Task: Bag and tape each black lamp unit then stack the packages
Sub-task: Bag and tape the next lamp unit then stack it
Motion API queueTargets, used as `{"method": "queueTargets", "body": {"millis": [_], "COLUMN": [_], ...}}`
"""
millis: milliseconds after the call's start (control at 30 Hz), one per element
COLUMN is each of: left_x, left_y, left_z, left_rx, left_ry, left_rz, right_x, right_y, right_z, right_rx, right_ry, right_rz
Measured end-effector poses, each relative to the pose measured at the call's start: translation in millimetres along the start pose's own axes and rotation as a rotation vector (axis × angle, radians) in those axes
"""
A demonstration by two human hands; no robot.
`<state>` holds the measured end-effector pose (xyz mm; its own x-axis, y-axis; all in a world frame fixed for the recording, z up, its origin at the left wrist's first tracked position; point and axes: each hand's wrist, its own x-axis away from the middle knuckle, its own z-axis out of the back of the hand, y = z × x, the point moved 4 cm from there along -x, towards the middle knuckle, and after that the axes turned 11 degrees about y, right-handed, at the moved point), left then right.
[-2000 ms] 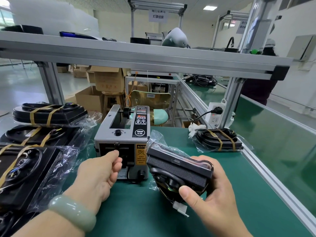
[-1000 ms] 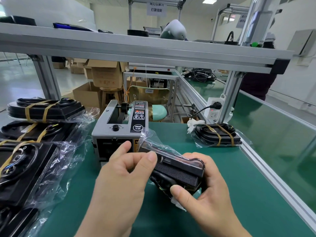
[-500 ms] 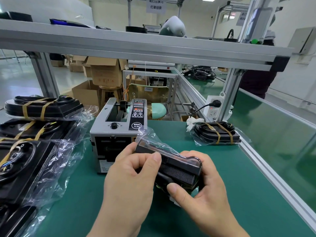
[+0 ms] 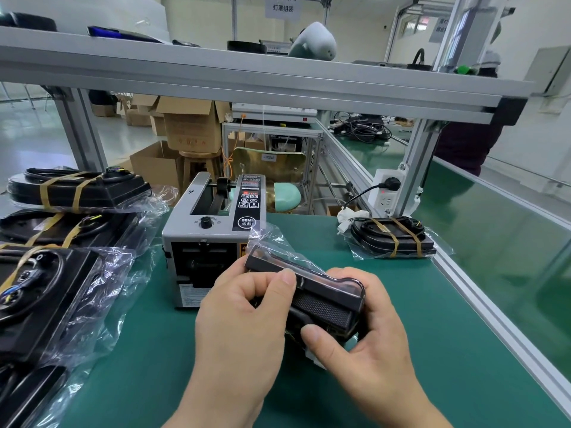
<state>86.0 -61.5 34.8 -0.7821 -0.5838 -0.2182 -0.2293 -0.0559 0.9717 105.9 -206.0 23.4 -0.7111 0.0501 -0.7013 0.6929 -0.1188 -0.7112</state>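
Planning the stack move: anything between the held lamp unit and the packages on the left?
From the lamp unit, nothing visible toward the near packages, only green mat; the tape dispenser stands toward the far ones.

The left grip (image 4: 244, 316) and right grip (image 4: 367, 332) hide the lower half of the lamp unit (image 4: 324, 307). The picture's left edge cuts off the packages (image 4: 46, 298). The tape dispenser (image 4: 197, 233) labels are too small to read.

A factory packing line — a green-matted tabletop (image 4: 411, 298) under an aluminium frame (image 4: 247, 81), an automatic tape dispenser (image 4: 213, 239), bagged black units (image 4: 77, 189) piled at the left, cartons (image 4: 191, 125) on the floor behind, a sign (image 4: 282, 6) hanging overhead, a second tabletop (image 4: 494, 242) alongside.
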Motion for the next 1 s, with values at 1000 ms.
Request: {"method": "queueTargets", "body": {"millis": [1000], "left_x": [-5.9], "left_y": [-10.0], "left_z": [-5.0], "left_rx": [-0.111], "left_ry": [0.154], "left_rz": [-0.019], "right_x": [2.5], "right_y": [3.3], "right_z": [0.4], "right_rx": [0.01], "right_ry": [0.034], "right_rz": [-0.046]}}
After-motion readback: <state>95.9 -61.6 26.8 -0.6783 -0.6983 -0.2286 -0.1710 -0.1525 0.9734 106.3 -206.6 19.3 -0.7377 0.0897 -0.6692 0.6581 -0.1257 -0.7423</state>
